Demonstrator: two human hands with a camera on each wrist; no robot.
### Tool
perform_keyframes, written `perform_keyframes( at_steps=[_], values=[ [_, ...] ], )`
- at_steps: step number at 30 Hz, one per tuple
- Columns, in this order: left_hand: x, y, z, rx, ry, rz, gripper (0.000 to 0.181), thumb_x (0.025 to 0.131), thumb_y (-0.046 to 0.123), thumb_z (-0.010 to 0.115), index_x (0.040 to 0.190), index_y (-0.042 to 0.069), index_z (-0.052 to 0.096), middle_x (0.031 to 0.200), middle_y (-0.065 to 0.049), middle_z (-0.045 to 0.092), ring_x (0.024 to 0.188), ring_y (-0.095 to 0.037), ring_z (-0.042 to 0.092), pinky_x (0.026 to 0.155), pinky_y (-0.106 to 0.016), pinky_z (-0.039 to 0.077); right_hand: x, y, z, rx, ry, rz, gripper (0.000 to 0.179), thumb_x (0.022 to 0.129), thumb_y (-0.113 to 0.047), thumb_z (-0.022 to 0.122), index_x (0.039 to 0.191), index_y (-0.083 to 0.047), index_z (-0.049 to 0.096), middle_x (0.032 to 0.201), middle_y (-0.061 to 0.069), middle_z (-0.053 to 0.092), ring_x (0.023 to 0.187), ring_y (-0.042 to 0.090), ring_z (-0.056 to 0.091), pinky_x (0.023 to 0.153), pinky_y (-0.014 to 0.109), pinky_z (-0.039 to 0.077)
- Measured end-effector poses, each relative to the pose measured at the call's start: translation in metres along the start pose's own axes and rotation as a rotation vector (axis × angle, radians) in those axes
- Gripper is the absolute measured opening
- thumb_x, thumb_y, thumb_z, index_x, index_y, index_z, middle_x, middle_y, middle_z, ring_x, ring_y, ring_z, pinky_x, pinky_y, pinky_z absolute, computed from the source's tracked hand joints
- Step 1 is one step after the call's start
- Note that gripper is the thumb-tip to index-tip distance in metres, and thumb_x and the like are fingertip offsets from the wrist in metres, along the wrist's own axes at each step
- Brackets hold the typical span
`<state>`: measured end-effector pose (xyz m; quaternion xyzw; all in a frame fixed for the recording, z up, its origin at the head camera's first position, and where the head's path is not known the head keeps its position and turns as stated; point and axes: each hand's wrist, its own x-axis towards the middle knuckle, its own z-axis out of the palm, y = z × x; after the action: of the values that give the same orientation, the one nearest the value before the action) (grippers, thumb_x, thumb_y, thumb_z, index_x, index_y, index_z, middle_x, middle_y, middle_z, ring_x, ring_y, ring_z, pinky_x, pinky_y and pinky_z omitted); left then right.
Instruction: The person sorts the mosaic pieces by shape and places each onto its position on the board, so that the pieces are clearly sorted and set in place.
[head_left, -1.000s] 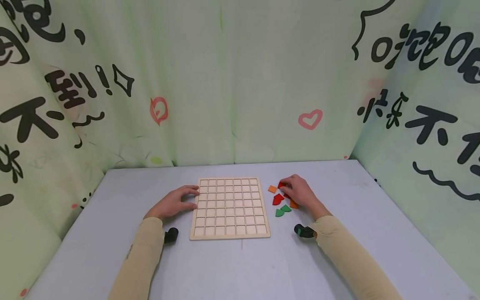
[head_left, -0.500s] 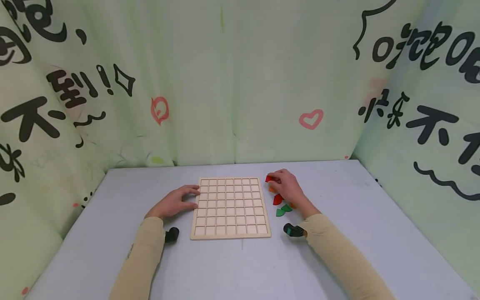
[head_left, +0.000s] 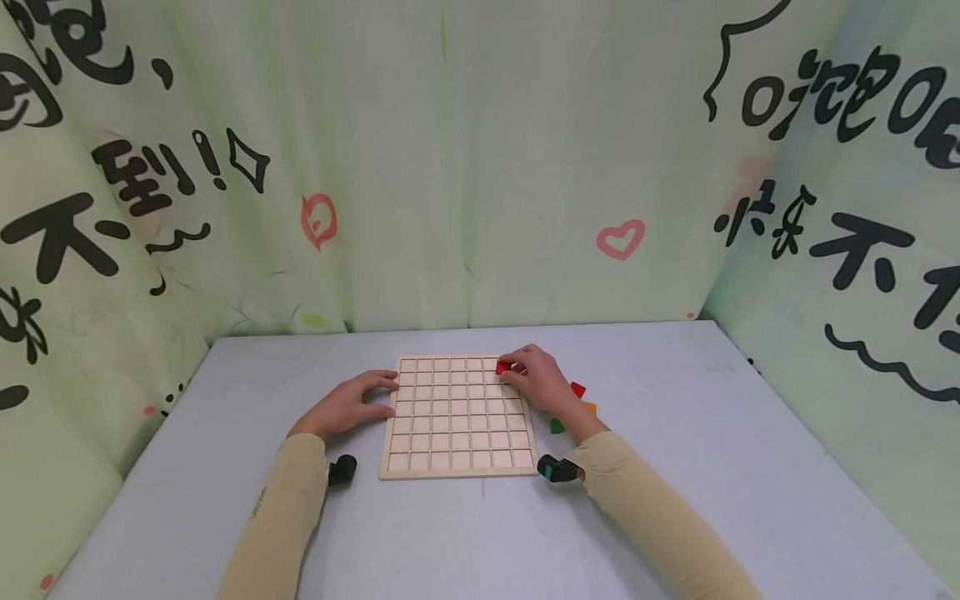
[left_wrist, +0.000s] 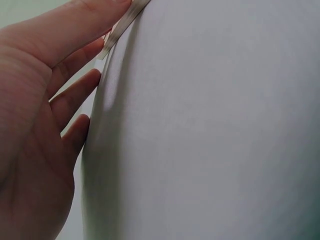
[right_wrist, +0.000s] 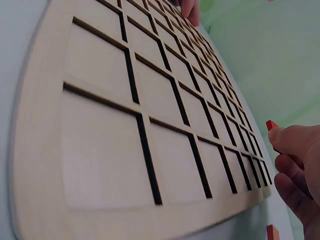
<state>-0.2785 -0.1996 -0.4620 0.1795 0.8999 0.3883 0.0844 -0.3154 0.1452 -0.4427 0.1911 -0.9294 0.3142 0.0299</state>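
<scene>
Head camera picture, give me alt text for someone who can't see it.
A person's right hand pinches a small red piece at the far right corner of a wooden grid board, while the left hand touches its left edge. Loose red, orange and green pieces lie to its right on a white table, before a printed curtain.

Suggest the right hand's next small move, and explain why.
Probably lower the red piece into the wooden grid board: the right hand pinches it over the far right corner in the head view, and the visible cells hold no pieces.
</scene>
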Motion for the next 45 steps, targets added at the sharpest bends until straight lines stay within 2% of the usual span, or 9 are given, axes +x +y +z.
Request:
perform_keyframes(
  at_steps=[11, 21, 30, 35, 39, 45],
  values=[
    [0.000, 0.000, 0.002, 0.000, -0.001, 0.009, 0.047, 0.086, 0.024, 0.075, 0.128, 0.007, 0.062, 0.150, -0.007, 0.043, 0.143, -0.032, 0.030, 0.116, -0.049, 0.025, 0.004, -0.031, 0.026, 0.035, -0.058, -0.079, 0.028, 0.092, -0.011, 0.067, 0.119, -0.003, 0.069, 0.109, 0.012, 0.060, 0.095, 0.023, 0.062, 0.085, 0.036, 0.054],
    [0.000, -0.001, 0.003, 0.002, -0.002, -0.004, 0.047, 0.087, 0.025, 0.075, 0.129, 0.008, 0.061, 0.150, -0.006, 0.043, 0.143, -0.031, 0.030, 0.116, -0.050, 0.025, 0.009, -0.060, 0.048, -0.013, -0.116, -0.129, 0.024, 0.093, -0.011, 0.068, 0.114, -0.003, 0.070, 0.103, 0.008, 0.062, 0.094, 0.020, 0.059, 0.082, 0.031, 0.053],
    [-0.001, 0.000, 0.002, -0.014, -0.001, 0.003, 0.046, 0.086, 0.026, 0.076, 0.127, 0.010, 0.062, 0.150, -0.006, 0.043, 0.143, -0.031, 0.031, 0.116, -0.050, 0.026, 0.013, -0.063, 0.060, -0.065, -0.113, -0.169, 0.023, 0.092, -0.010, 0.067, 0.113, -0.003, 0.072, 0.106, 0.010, 0.066, 0.094, 0.020, 0.058, 0.079, 0.031, 0.050],
    [0.000, 0.000, 0.000, -0.001, -0.001, -0.001, 0.046, 0.087, 0.027, 0.075, 0.128, 0.011, 0.062, 0.150, -0.005, 0.043, 0.143, -0.031, 0.031, 0.116, -0.050, 0.026, 0.014, -0.063, 0.062, -0.068, -0.107, -0.145, 0.023, 0.093, -0.014, 0.067, 0.114, -0.006, 0.072, 0.107, 0.007, 0.063, 0.097, 0.020, 0.058, 0.083, 0.033, 0.051],
    [0.000, 0.000, 0.000, -0.010, -0.004, 0.004, 0.046, 0.087, 0.026, 0.075, 0.128, 0.010, 0.062, 0.150, -0.005, 0.043, 0.143, -0.031, 0.030, 0.116, -0.051, 0.025, 0.012, -0.064, 0.063, -0.066, -0.108, -0.125, 0.023, 0.094, -0.016, 0.067, 0.115, -0.007, 0.072, 0.107, 0.006, 0.061, 0.096, 0.019, 0.057, 0.081, 0.032, 0.050],
    [-0.001, 0.001, 0.000, -0.021, -0.009, 0.013, 0.046, 0.087, 0.025, 0.076, 0.127, 0.009, 0.062, 0.150, -0.006, 0.043, 0.143, -0.031, 0.030, 0.116, -0.050, 0.025, 0.011, -0.067, 0.061, -0.091, -0.145, -0.132, 0.025, 0.095, -0.017, 0.064, 0.116, -0.006, 0.072, 0.107, 0.006, 0.060, 0.096, 0.019, 0.057, 0.079, 0.031, 0.050]
  ],
)
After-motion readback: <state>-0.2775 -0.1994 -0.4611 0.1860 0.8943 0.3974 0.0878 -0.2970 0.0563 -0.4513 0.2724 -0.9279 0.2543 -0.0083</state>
